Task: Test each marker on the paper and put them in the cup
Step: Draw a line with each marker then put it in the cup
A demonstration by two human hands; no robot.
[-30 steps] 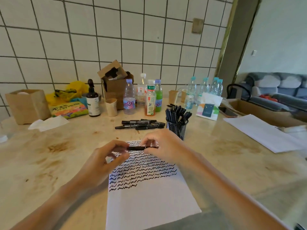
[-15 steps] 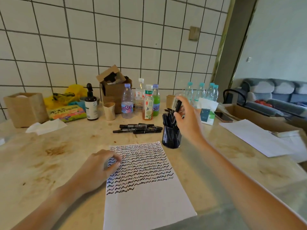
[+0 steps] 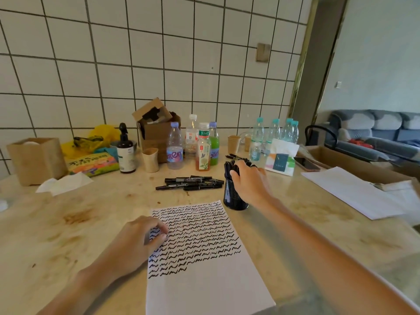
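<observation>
On the worktop (image 3: pixel 295 223) below my head camera, my right hand (image 3: pixel 248 183) sits over the black mesh cup (image 3: pixel 234 198), fingers curled down among the markers standing in it; whether they grip one I cannot tell. My left hand (image 3: pixel 138 242) rests on the paper (image 3: pixel 204 280), fingers loosely bent, holding nothing and pinning the sheet's left edge. Rows of black squiggles cover the paper's upper half. Beyond it, just left of the cup, lies a row of loose markers (image 3: pixel 191 181). I judge this the drop-in step for one tested marker. Next my right hand must reach left to that row, pick one, uncap it and scribble under the last line.
</observation>
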